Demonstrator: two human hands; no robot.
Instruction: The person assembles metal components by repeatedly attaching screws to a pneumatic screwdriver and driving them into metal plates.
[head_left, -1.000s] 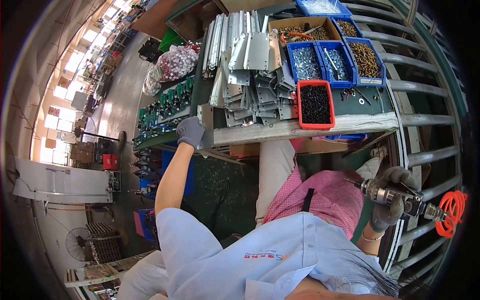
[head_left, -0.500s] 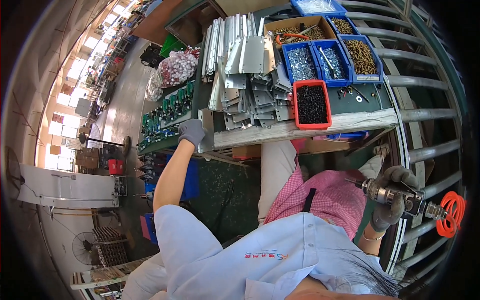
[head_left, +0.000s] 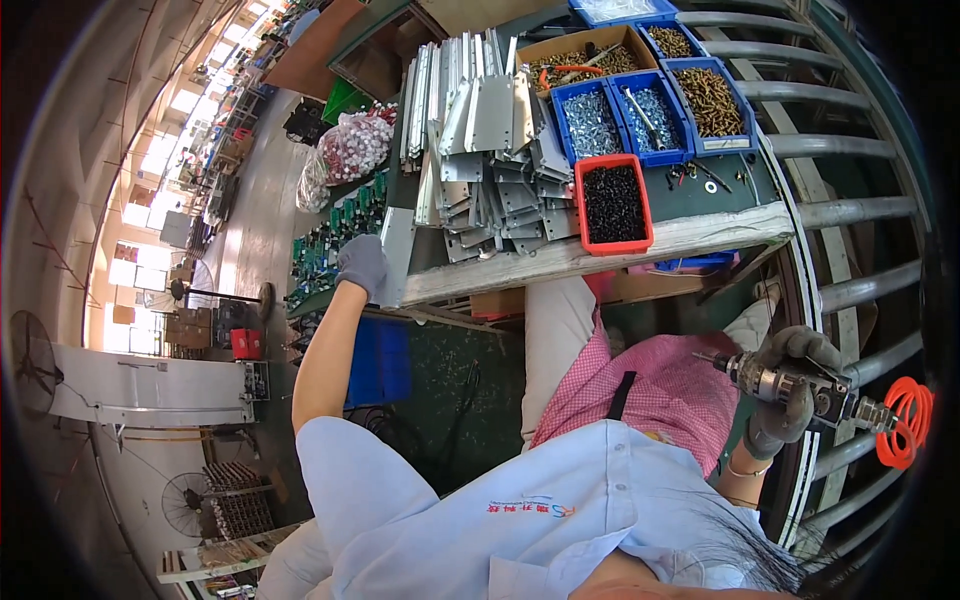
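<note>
My left hand (head_left: 362,266), in a grey glove, is closed on the edge of a flat metal plate (head_left: 397,250) at the bench's front left corner. The plate stretches back from the bench edge, beside the green circuit boards (head_left: 345,222). Off to the right, my gloved right hand (head_left: 785,390) wraps round a pneumatic drill (head_left: 765,380). Its chuck and thin bit point left, over my lap, and a coiled orange air hose (head_left: 906,422) hangs at its back end. A pile of bent metal brackets (head_left: 500,190) lies to the right of the plate.
A red bin of black screws (head_left: 614,204) sits near the bench's front edge (head_left: 600,252). Behind it are blue bins of silver fasteners (head_left: 592,120) and brass-coloured ones (head_left: 708,100). A roller conveyor (head_left: 850,213) runs along the right. A bag of red-and-white parts (head_left: 355,147) lies at left.
My left hand and the metal plate have shifted left, away from the bracket pile. The right hand keeps the drill in nearly the same place. The whole view has turned slightly.
</note>
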